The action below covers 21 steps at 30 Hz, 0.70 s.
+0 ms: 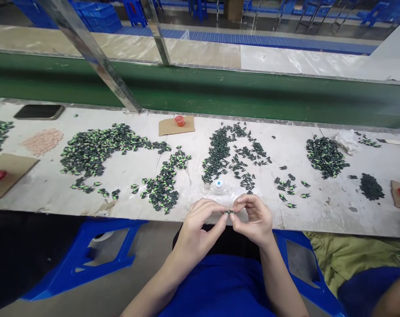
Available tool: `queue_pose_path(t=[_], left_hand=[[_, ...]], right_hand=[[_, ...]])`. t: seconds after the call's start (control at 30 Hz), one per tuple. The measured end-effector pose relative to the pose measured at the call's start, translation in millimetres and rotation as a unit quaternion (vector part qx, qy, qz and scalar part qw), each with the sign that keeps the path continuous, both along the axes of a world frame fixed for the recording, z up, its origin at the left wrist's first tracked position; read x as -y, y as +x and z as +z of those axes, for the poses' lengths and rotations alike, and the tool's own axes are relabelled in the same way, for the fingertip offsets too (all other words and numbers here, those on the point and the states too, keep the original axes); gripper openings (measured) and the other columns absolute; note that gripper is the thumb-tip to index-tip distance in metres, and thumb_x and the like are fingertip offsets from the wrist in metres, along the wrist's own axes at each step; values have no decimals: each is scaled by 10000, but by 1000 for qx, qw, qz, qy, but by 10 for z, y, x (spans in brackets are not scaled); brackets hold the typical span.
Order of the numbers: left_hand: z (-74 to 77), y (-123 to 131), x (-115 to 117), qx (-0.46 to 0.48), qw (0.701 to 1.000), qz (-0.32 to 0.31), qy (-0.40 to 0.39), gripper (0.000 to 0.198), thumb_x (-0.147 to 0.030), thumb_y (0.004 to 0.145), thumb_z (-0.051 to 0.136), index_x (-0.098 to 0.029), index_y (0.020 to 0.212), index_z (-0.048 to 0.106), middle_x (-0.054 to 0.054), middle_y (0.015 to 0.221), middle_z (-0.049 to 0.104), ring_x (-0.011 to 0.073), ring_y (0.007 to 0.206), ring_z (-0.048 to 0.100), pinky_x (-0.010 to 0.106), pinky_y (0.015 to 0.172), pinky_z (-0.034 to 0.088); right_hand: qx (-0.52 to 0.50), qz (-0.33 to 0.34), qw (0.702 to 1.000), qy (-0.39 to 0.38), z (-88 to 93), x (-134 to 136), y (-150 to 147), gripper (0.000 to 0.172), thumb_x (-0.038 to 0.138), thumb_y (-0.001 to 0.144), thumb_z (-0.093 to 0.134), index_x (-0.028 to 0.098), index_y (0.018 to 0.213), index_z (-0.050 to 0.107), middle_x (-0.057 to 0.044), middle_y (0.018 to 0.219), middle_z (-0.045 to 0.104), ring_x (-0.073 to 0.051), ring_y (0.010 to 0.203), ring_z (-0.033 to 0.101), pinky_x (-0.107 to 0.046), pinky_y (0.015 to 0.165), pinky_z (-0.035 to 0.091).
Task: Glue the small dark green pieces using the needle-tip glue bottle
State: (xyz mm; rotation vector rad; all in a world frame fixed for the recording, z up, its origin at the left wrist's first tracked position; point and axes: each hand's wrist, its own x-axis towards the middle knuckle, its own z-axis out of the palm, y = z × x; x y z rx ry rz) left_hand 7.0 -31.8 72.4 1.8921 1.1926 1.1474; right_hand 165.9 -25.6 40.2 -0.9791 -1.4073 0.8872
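Between my two hands is a small dark green-and-black plastic piece (229, 212), pinched at the table's front edge. My left hand (204, 224) grips its left end with thumb and forefinger. At the other end, my right hand (254, 218) pinches it the same way. Fingertips cover most of the piece. Just beyond stands a small white bottle with a blue tip (218, 186). Behind it spreads a heap of small dark green parts (218, 152). A pile of black pieces with bright green marks (163, 185) lies to the left, and a few similar pieces (290, 187) lie to the right.
Further piles (94, 149) (327, 156) cover parts of the long white table (288, 145). A red cup (179, 120) sits on cardboard (166, 127). A phone (39, 112) lies far left. A metal post (97, 61) rises at the back edge. Blue stools (97, 246) stand beside me.
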Motion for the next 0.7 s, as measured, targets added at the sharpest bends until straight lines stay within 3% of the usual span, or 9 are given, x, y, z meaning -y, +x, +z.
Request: queue_pose_path(t=[0.23,0.4,0.5,0.53,0.63,0.7], left_hand=[[-39,32,30,-24,1000,4,17,76,-152,869,588,-193,898,645,33,829,718,173,808,641,312,747,480],[-118,72,4,-22,998,-58,-19,192,-188,888,575,-213,1070,632,43,902,735,185,868,660,324,802,509],[-135,-21,-43,-21,995,-73,-59,342,-218,888,577,-223,1229,557,40,925,730,187,917,660,331,858,513],[-139,-83,-69,-25,996,-62,-64,340,-225,888,575,-221,1228,559,39,920,727,186,919,659,331,865,512],[-164,-341,-186,-53,997,19,-57,224,-247,890,559,-210,1098,634,45,912,721,192,914,654,335,857,516],[-194,-531,-296,-84,990,104,-55,195,-281,883,559,-205,1033,658,55,926,721,210,928,647,356,861,514]], right_hand=[[9,-4,1000,1,-16,5,8,263,111,694,676,222,914,582,25,657,638,-129,603,642,-251,603,548],[111,-3,994,-4,16,37,255,155,154,762,642,209,907,653,-18,707,666,-154,650,641,-285,611,546],[154,-99,983,-16,-56,36,545,75,209,799,636,201,863,675,-46,768,679,-175,689,640,-308,618,540],[168,-166,972,-14,-88,25,649,66,233,803,641,200,845,679,-44,769,676,-175,683,634,-319,630,538],[259,-297,919,8,-140,-24,885,155,310,810,647,189,898,691,-82,914,681,-223,828,645,-409,770,528],[325,-336,883,43,-127,-53,914,212,337,806,659,188,954,691,-111,1041,659,-269,981,618,-490,905,465]])
